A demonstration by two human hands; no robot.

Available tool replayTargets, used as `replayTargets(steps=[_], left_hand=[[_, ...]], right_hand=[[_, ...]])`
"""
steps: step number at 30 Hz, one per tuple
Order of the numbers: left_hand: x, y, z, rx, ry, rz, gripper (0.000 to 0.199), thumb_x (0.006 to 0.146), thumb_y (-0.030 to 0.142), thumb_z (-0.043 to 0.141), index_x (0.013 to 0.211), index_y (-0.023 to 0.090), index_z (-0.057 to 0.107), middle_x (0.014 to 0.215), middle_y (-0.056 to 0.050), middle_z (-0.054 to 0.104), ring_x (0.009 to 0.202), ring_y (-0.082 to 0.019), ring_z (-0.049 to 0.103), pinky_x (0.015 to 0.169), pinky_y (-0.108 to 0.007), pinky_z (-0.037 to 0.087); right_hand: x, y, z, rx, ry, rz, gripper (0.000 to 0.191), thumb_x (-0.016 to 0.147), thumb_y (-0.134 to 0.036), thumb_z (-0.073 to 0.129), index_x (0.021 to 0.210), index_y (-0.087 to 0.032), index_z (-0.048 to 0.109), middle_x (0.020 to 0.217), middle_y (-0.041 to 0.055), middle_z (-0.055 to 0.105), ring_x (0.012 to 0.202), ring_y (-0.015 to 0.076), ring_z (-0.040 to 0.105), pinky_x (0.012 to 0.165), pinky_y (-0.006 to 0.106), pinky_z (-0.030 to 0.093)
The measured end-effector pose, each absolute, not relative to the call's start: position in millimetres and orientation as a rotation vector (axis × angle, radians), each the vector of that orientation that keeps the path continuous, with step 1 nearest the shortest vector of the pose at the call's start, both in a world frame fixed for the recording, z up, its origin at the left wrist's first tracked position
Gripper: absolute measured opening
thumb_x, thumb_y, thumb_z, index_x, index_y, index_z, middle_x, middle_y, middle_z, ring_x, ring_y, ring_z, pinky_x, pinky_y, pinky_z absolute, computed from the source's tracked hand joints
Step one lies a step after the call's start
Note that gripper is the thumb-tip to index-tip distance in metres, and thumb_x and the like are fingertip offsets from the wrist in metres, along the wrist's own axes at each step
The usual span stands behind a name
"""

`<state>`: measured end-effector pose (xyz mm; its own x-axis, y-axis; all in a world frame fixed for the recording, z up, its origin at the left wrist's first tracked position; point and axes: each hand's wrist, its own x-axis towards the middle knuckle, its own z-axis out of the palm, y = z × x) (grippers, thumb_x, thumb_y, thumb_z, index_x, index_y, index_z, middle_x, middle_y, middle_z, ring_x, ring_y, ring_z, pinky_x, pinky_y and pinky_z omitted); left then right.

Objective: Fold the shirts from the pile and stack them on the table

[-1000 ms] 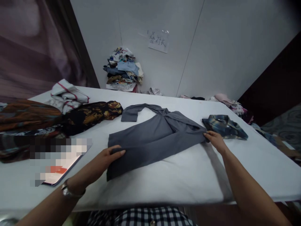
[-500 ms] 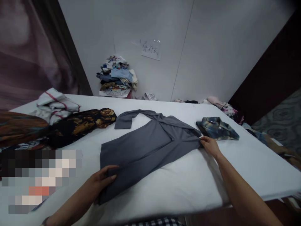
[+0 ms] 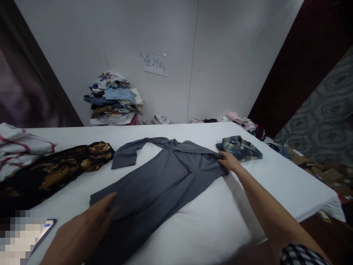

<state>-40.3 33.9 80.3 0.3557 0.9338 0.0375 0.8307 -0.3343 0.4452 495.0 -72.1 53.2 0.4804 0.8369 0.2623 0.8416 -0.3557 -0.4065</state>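
Observation:
A dark grey long-sleeved garment (image 3: 154,180) lies spread across the white table, one sleeve bent out at the upper left. My right hand (image 3: 229,161) pinches its right end, close to a folded plaid shirt (image 3: 239,147). Over the garment's lower left part is my left hand (image 3: 95,217), blurred by motion; its fingers are smeared, and whether it touches the cloth cannot be made out.
A black and gold floral garment (image 3: 68,165) and a white cloth with red stripes (image 3: 22,143) lie at the left. Stacked clothes (image 3: 113,97) stand by the wall below a paper sign (image 3: 155,64). More clothes (image 3: 242,123) lie beyond the far right edge.
The view has turned to the right. My left hand looks nearer the camera and more blurred. My right hand stays at the garment's right end, where dark cloth now bunches beneath it.

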Motion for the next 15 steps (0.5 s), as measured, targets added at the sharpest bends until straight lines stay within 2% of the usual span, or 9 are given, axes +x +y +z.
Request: replayTargets(steps=[2,3,6,9,12,15], left_hand=[[-15,28,96,2.335,1.468,0.327,0.053,0.072,0.051,0.046,0.114,0.025,0.063,0.105,-0.009,0.071,0.090,-0.033,0.067,0.078,-0.043,0.051],[-1,23,102,2.334,1.396,0.302,0.050,0.074,0.051,0.046,0.113,0.025,0.064,0.100,-0.008,0.072,0.089,-0.031,0.068,0.077,-0.040,0.051],[37,6,112,2.215,1.117,0.304,0.039,0.078,0.051,0.050,0.104,0.027,0.067,0.084,-0.004,0.072,0.078,-0.024,0.067,0.072,-0.033,0.051],[71,-6,119,1.988,0.863,0.325,0.034,0.080,0.050,0.053,0.098,0.025,0.067,0.079,-0.002,0.070,0.069,-0.020,0.064,0.064,-0.030,0.050],[103,-14,129,1.692,0.737,0.347,0.036,0.078,0.049,0.057,0.099,0.021,0.065,0.089,-0.006,0.069,0.071,-0.018,0.062,0.062,-0.029,0.050],[125,-23,135,1.259,0.621,0.349,0.046,0.082,0.055,0.051,0.107,0.017,0.061,0.113,-0.014,0.064,0.089,-0.021,0.064,0.074,-0.033,0.052]], right_hand=[[495,-61,58,-2.260,-1.385,0.008,0.010,0.070,-0.023,0.060,0.074,-0.018,0.068,0.085,0.0081,0.071,0.084,0.0225,0.063,0.076,0.029,0.045],[494,-56,63,-2.262,-1.362,-0.004,0.012,0.073,-0.023,0.056,0.068,-0.018,0.066,0.078,0.0075,0.070,0.077,0.0213,0.063,0.071,0.028,0.045],[487,-46,95,-2.230,-1.284,-0.090,0.022,0.081,-0.027,0.046,0.068,-0.018,0.062,0.069,0.0056,0.066,0.067,0.0192,0.059,0.062,0.027,0.040],[464,-47,149,-2.069,-1.233,-0.168,0.020,0.080,-0.030,0.048,0.067,-0.019,0.058,0.061,0.0008,0.060,0.059,0.0159,0.053,0.055,0.025,0.036],[416,-60,198,-1.985,-1.303,-0.175,0.019,0.076,-0.028,0.054,0.059,-0.020,0.054,0.051,-0.0028,0.052,0.049,0.0120,0.045,0.049,0.024,0.030],[346,-85,209,-1.935,-1.482,-0.011,0.025,0.079,-0.031,0.057,0.057,-0.020,0.052,0.048,-0.0035,0.049,0.045,0.0101,0.040,0.045,0.024,0.025]])
